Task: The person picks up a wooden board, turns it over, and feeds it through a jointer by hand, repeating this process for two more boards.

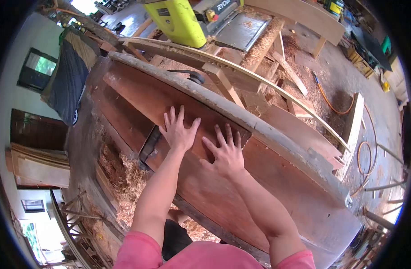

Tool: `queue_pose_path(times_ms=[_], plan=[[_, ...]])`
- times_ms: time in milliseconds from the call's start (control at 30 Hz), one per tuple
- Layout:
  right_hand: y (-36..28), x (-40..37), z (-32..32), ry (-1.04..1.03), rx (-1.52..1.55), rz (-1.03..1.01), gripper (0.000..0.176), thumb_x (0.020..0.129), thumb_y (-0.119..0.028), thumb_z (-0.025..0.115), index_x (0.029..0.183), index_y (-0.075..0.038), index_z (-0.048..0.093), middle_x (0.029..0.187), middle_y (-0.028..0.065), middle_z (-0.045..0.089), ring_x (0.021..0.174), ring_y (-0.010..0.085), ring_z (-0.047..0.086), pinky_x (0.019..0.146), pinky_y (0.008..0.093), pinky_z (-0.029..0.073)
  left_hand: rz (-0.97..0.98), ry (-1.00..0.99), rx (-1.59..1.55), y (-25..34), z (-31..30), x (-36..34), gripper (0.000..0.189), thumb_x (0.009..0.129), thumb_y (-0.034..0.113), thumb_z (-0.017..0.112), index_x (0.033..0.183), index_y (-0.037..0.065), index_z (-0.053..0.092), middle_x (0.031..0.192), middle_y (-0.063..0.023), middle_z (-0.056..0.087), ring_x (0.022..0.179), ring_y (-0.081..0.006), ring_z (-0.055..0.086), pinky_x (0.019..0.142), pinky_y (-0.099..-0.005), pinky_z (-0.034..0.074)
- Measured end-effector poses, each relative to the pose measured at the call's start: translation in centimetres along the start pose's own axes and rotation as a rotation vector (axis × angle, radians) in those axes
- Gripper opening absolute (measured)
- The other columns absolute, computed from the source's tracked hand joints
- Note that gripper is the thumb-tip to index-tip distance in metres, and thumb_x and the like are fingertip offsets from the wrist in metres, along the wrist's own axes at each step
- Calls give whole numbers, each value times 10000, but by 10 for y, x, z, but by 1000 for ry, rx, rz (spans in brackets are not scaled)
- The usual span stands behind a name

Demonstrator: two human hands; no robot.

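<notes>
My left hand [178, 131] lies with spread fingers on a reddish-brown wooden board [138, 92], near the middle of a long workbench [277, 184]. Just to the right and a little nearer to me, my right hand [225, 151] rests on the same board close to its right end, fingers apart. Neither hand grips anything. A dark object [149, 143] sits by the board's near edge, left of my left hand; its kind I cannot make out. The board lies along the bench's raised far rail [223, 105].
Beyond the bench stands a lime-green Ryobi machine [176, 22] with a metal bed. A long thin wood strip [299, 101] crosses behind the rail. Wood shavings [131, 188] cover the floor. An orange hose [331, 105] lies at right; a covered vehicle [71, 74] stands at left.
</notes>
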State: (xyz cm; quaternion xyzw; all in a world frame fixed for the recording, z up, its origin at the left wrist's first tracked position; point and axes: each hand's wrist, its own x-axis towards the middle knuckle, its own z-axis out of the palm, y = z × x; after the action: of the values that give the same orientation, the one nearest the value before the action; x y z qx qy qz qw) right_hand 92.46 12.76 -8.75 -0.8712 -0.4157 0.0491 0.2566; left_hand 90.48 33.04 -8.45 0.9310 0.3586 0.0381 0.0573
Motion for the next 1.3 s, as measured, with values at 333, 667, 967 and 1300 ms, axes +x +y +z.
queue_pose_path(times_ms=[333,667,967,1300], plan=[[-12,23,9,-6,-14,-11,755,827,-638,687,1492,-300,573,1674,189,312,1567,481,182,1230,700,173,-3,17,-32,-17,-3,18,870,900,723,602,1612,266,399,1716,-101,264,1580,-371,217,1217,-711,151],[-27,45,19,48,-72,-32,740,801,-620,731,1456,-298,612,1644,201,358,1540,493,239,1205,713,212,28,52,-44,-39,-3,37,888,890,753,590,1608,263,407,1705,-111,288,1571,-388,238,1200,-733,167],[-40,65,27,39,-106,-44,733,814,-595,723,1467,-287,601,1640,209,361,1541,492,236,1215,699,200,34,101,-79,-56,-1,54,875,879,742,619,1589,260,445,1695,-109,316,1566,-385,253,1182,-752,179],[-50,87,38,28,-123,-62,737,825,-603,702,1472,-267,596,1652,223,332,1535,514,232,1193,726,219,8,77,-57,-72,-4,74,875,882,762,586,1592,270,443,1702,-94,306,1576,-348,240,1219,-701,168]])
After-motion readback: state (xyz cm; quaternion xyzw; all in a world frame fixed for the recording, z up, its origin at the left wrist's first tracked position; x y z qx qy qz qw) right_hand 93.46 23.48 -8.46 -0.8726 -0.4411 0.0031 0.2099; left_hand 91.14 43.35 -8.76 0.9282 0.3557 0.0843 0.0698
